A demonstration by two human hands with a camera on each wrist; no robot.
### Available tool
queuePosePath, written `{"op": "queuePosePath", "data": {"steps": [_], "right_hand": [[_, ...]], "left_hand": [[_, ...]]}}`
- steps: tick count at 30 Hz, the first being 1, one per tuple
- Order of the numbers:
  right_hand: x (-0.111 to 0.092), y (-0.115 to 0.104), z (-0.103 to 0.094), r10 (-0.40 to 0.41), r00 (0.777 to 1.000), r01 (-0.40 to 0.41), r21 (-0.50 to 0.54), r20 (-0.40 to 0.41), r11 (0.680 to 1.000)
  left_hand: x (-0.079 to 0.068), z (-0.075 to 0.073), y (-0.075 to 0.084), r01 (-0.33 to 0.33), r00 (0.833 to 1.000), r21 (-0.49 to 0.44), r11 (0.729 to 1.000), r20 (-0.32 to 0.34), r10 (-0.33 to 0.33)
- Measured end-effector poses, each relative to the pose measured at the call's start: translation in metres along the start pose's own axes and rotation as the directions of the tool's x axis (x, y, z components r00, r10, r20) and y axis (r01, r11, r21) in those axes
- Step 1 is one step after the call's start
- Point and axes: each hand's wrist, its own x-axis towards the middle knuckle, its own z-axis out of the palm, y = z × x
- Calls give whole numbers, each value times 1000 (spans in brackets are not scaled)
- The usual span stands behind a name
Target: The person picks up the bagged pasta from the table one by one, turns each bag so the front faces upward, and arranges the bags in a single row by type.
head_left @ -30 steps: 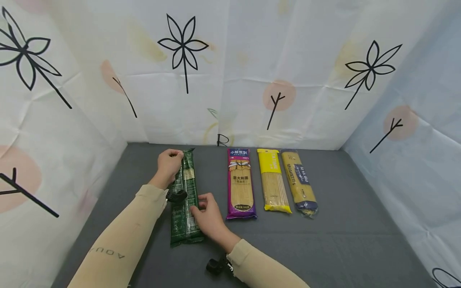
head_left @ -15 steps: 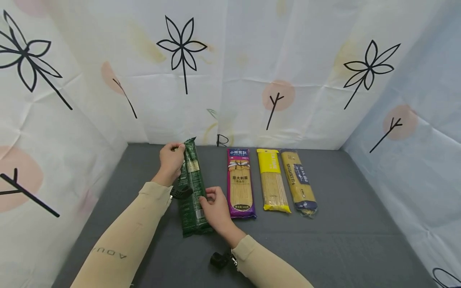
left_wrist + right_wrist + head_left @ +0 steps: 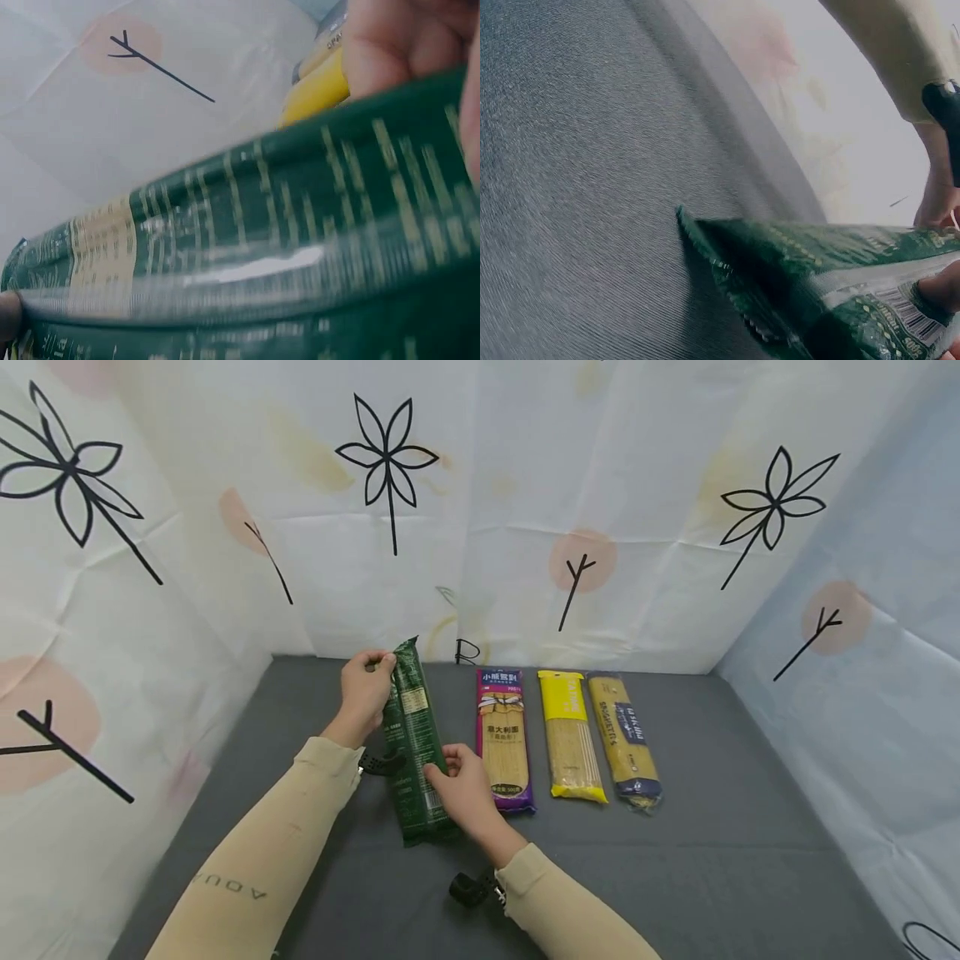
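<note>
Both hands hold a long green pasta packet (image 3: 416, 735) at the left of the table, its printed back side facing up. My left hand (image 3: 365, 693) pinches its upper left edge near the far end. Lower down, my right hand (image 3: 468, 789) grips the right edge, thumb on top near the barcode. The packet is raised off the table and tilted, far end higher. In the left wrist view the green packet (image 3: 247, 217) fills most of the picture. The right wrist view shows its crimped near end, with a shadow on the cloth beneath.
To the right lie a purple pasta packet (image 3: 504, 752), a yellow-ended one (image 3: 573, 743) and a tan and blue spaghetti packet (image 3: 625, 743), side by side. A dark grey cloth covers the table (image 3: 675, 877). Patterned white curtains (image 3: 495, 485) enclose the back and sides.
Both hands have lifted the green packet and shifted it to the right and away from the front, closer to the purple packet. The other packets stay put.
</note>
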Motion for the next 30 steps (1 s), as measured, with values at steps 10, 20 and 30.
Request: {"op": "queuePosePath", "data": {"steps": [10, 20, 30], "right_hand": [[-3, -12, -11, -48, 996, 43, -71, -71, 997], [1, -33, -25, -201, 969, 152, -298, -141, 942], [5, -56, -42, -595, 801, 341, -763, -70, 549]], "left_hand": [[-6, 2, 0, -247, 969, 85, 965, 42, 245], [-20, 2, 11, -351, 935, 219, 910, 134, 328], [-34, -2, 32, -102, 959, -48, 994, 262, 111]]}}
